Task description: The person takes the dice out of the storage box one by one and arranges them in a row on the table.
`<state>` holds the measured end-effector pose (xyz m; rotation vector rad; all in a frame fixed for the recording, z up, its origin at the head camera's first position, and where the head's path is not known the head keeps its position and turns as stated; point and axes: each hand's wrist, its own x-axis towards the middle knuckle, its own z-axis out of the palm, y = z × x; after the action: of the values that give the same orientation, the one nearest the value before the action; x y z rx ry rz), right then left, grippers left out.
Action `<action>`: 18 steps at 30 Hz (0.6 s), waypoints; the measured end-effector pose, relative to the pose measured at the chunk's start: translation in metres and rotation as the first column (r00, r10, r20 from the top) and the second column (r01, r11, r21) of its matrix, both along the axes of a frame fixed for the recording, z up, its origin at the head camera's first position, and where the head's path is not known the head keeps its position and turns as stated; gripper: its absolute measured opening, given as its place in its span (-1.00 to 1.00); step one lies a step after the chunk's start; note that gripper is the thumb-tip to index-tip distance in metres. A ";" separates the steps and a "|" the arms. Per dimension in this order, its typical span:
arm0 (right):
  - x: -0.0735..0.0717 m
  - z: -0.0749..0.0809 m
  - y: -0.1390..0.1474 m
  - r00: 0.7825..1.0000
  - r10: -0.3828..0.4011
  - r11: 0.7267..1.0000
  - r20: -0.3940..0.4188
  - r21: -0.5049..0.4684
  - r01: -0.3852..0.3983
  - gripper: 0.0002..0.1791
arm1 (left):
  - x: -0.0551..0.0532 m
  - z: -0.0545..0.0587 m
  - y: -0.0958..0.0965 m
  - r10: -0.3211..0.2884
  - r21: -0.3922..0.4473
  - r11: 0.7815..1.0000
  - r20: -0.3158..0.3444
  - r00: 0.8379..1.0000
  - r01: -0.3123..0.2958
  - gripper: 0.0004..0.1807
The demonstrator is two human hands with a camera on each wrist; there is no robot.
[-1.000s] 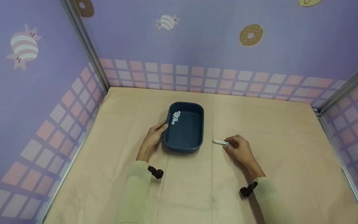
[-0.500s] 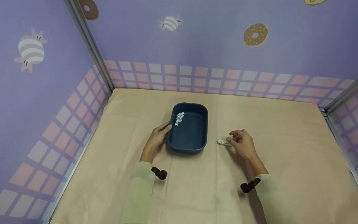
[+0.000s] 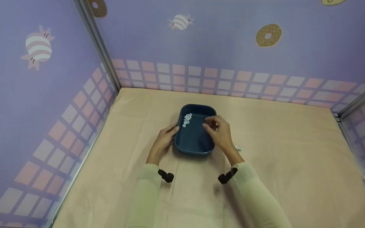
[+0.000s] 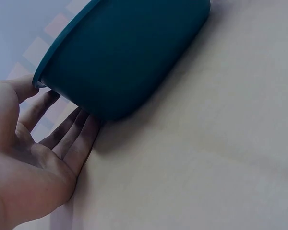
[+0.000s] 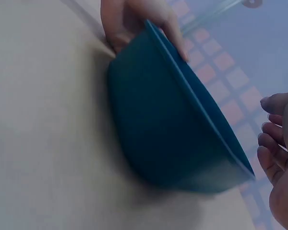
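A dark blue rectangular tub [image 3: 191,152] stands on the cloth, a small cluster of white dice [image 3: 187,119] lying along its left inside. My left hand [image 3: 164,139] holds the tub's left side; in the left wrist view its thumb [image 4: 26,86] hooks over the rim while the fingers lie against the outer wall. Over the tub's right part hovers my right hand [image 3: 219,131], fingers loosely bent and thumb apart from them. Nothing shows between them in the right wrist view. Right of the tub, a short row of dice [image 3: 238,148] peeks out from behind my right wrist.
A beige cloth [image 3: 284,152] covers the table. Purple walls [image 3: 220,38] with candy and doughnut prints enclose it at the back and both sides, with metal posts [image 3: 98,41] at the corners.
My right hand has left the row of dice and moved left and away from me, over the tub. The left hand keeps its hold on the tub. The head view has shifted slightly.
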<state>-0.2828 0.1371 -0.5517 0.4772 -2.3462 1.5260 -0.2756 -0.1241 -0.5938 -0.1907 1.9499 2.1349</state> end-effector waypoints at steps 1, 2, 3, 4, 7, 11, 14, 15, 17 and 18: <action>-0.003 0.001 -0.008 1.000 0.004 1.000 0.002 -0.005 -0.004 -0.72 | 0.000 0.000 0.000 -0.001 0.000 1.000 0.000 1.000 0.001 -0.41; -0.007 0.001 -0.016 1.000 0.009 1.000 0.005 -0.008 -0.009 -0.72 | 0.000 0.001 0.000 -0.001 -0.005 1.000 0.001 1.000 0.001 -0.41; -0.010 0.001 -0.023 1.000 0.013 1.000 0.014 -0.011 -0.013 -0.72 | 0.000 0.001 0.000 0.000 -0.009 1.000 0.002 1.000 0.000 -0.41; -0.013 0.001 -0.030 0.999 0.018 1.000 0.028 -0.021 -0.017 -0.72 | 0.000 0.002 0.000 0.001 -0.015 1.000 0.004 1.000 -0.001 -0.42; -0.021 -0.002 -0.049 0.997 0.023 0.999 0.074 -0.041 -0.021 -0.72 | 0.000 0.003 -0.001 0.003 -0.032 0.999 0.002 1.000 -0.003 -0.43; -0.029 -0.010 -0.067 0.992 0.020 1.000 0.122 0.014 -0.022 -0.70 | 0.000 0.004 -0.001 0.005 -0.046 0.999 -0.018 1.000 -0.006 -0.43; -0.032 -0.017 -0.075 0.988 0.026 0.993 0.154 0.107 -0.043 -0.65 | 0.000 0.003 -0.001 0.005 -0.042 0.999 -0.028 1.000 -0.006 -0.42; -0.032 -0.019 -0.076 0.986 0.031 0.989 0.163 0.141 -0.054 -0.63 | 0.000 0.003 -0.001 0.005 -0.040 0.999 -0.027 1.000 -0.006 -0.42; -0.032 -0.022 -0.078 0.985 0.044 0.977 0.168 0.199 -0.078 -0.60 | -0.001 0.002 -0.001 0.002 -0.037 0.999 -0.025 1.000 -0.003 -0.42; -0.031 -0.023 -0.079 0.984 0.049 0.969 0.171 0.229 -0.088 -0.58 | 0.000 0.002 -0.002 0.002 -0.037 0.999 -0.022 1.000 -0.003 -0.42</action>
<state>-0.3141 0.0582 -0.5751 0.5101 -2.6833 1.3677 -0.2760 -0.1256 -0.5917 -0.1769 2.0033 2.1123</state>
